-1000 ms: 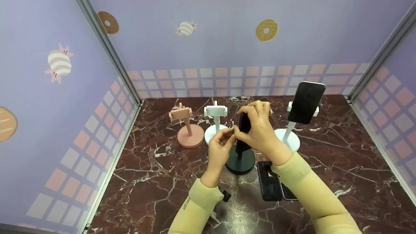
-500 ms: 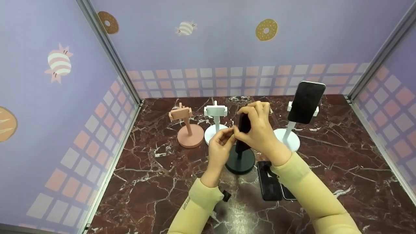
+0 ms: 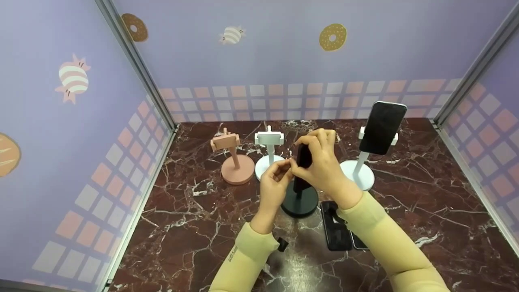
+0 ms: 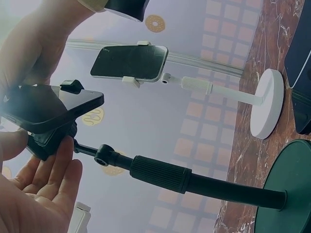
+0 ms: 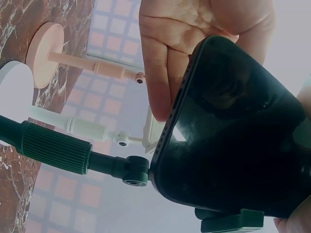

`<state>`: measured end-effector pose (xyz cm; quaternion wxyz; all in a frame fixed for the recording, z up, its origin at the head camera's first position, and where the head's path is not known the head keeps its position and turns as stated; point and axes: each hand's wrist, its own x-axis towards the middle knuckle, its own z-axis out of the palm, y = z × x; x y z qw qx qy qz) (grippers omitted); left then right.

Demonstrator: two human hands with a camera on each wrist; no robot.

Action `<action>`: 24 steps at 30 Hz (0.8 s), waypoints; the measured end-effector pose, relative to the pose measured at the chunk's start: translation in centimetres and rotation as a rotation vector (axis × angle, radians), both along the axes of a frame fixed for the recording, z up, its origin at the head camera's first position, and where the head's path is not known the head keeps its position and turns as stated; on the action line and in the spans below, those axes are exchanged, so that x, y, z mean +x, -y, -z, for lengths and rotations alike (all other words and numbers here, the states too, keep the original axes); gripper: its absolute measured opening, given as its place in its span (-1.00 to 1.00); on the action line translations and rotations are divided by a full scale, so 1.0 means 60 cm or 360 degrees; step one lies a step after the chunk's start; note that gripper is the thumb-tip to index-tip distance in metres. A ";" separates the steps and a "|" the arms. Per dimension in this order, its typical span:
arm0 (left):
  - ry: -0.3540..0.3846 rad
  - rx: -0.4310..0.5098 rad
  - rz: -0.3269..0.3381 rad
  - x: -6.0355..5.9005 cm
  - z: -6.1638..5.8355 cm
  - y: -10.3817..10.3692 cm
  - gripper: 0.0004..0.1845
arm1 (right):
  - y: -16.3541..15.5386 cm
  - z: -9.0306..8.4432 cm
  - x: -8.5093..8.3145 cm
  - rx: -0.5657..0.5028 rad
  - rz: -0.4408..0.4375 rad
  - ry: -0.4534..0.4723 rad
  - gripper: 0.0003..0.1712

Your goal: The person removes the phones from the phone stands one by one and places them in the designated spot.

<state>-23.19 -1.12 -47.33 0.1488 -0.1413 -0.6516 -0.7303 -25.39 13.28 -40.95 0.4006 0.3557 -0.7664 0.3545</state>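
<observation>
A black phone (image 5: 233,131) was seated in the clamp (image 4: 48,138) of a dark green stand (image 3: 300,202), raised above the base and turned nearly edge-on to the head camera. The phone was pinched by its edges between the thumb and fingers of the right hand (image 3: 324,162). The clamp was held from the other side by the left hand (image 3: 275,184), its fingers set behind and its thumb at the clamp's end; how firmly it was pressed could not be told. Both hands were brought close together there, their thumbs near each other.

Just in front of the stand, to the right, two more phones were laid flat: a black one (image 3: 336,231) and a light-edged one (image 3: 360,242), partly covered by the right sleeve (image 3: 369,215). Behind the right hand, a phone with a pale rim (image 3: 383,127) was held tilted in a white stand (image 3: 357,174). To the left, a second white stand (image 3: 269,138) and a pink stand (image 3: 238,170) were placed side by side. All were borne by a dark red marbled table (image 3: 182,227), enclosed by purple walls (image 3: 284,61).
</observation>
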 end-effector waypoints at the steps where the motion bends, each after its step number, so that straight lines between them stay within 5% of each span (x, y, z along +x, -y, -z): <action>1: -0.0001 0.0001 0.0000 0.000 0.000 0.000 -0.75 | 0.000 0.000 0.000 -0.0002 -0.0003 -0.0005 -0.43; 9: 0.0040 0.0024 -0.0011 -0.001 -0.002 -0.001 -0.75 | 0.005 0.002 0.004 -0.0013 -0.0029 -0.0093 -0.45; 24: 0.0064 0.0049 -0.0007 -0.001 -0.001 -0.001 -0.73 | -0.002 0.003 0.017 -0.0012 -0.0037 -0.0044 -0.46</action>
